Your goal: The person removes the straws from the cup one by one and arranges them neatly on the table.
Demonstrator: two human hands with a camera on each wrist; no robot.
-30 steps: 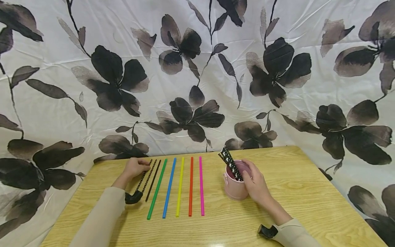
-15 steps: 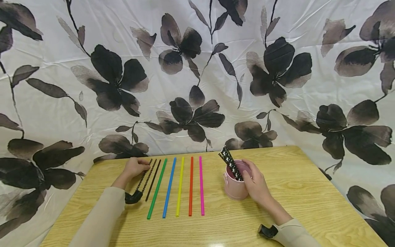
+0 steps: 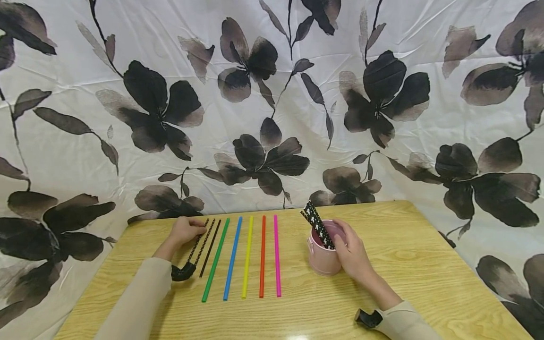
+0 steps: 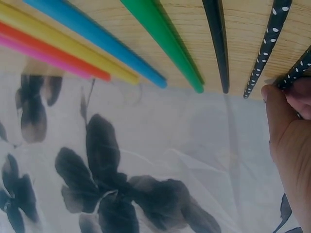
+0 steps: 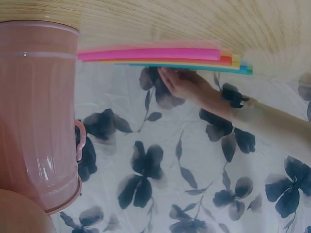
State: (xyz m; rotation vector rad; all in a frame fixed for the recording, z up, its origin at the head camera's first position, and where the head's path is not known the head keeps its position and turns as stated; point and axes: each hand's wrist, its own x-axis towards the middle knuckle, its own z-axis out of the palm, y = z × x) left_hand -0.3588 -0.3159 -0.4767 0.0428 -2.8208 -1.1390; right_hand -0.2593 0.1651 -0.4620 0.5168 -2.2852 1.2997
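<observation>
My left hand (image 3: 185, 230) is at the far left end of a row of straws, thumb and fingers pinching the upper part of a black straw with white dots (image 4: 297, 69). Beside that one lies a second dotted black straw (image 4: 265, 47), then a plain black straw (image 4: 217, 44). My right hand (image 3: 352, 252) grips the right side of a small pink bucket (image 3: 324, 261), thumb at the rim. Several black-and-white patterned straws (image 3: 319, 226) lean out of the bucket to the left. In the right wrist view the bucket (image 5: 39, 111) fills the left side.
Green (image 3: 216, 259), blue (image 3: 232, 259), yellow (image 3: 247, 257), red (image 3: 262, 256) and pink (image 3: 277, 256) straws lie side by side on the wooden table (image 3: 238, 321). A floral cloth (image 3: 272, 108) hangs behind the table's far edge. Black wrist mounts (image 3: 183, 272) sit on both sleeves.
Both hands hold their places. The view has shifted only slightly; straws and bucket stay where they were.
</observation>
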